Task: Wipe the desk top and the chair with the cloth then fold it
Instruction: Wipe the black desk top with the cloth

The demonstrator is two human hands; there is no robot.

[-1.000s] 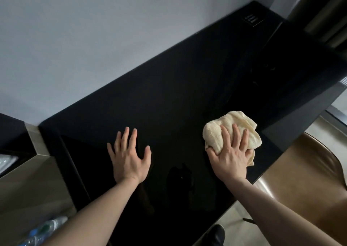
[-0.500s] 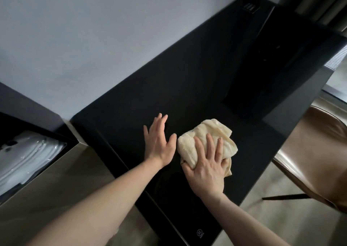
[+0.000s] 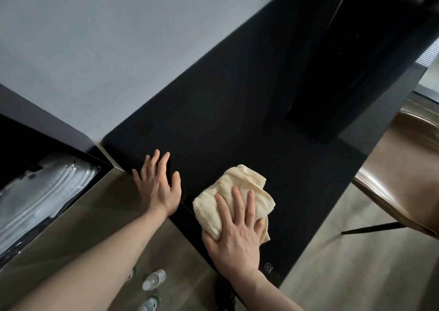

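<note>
A bunched cream cloth lies on the black desk top near its front left corner. My right hand presses down on the cloth with straight fingers spread over it, the thumb tucked against its left side. My left hand lies flat with spread fingers on the desk's left edge, just left of the cloth. The brown chair stands at the right, its seat beside the desk's front edge.
A dark mat or panel covers the far right of the desk. A grey wall runs behind. At left an open compartment holds wrapped white items. Plastic bottles lie on the floor below.
My right hand has slid the cloth leftward and nearer across the desk to the front left corner. My left hand has shifted onto the left edge.
</note>
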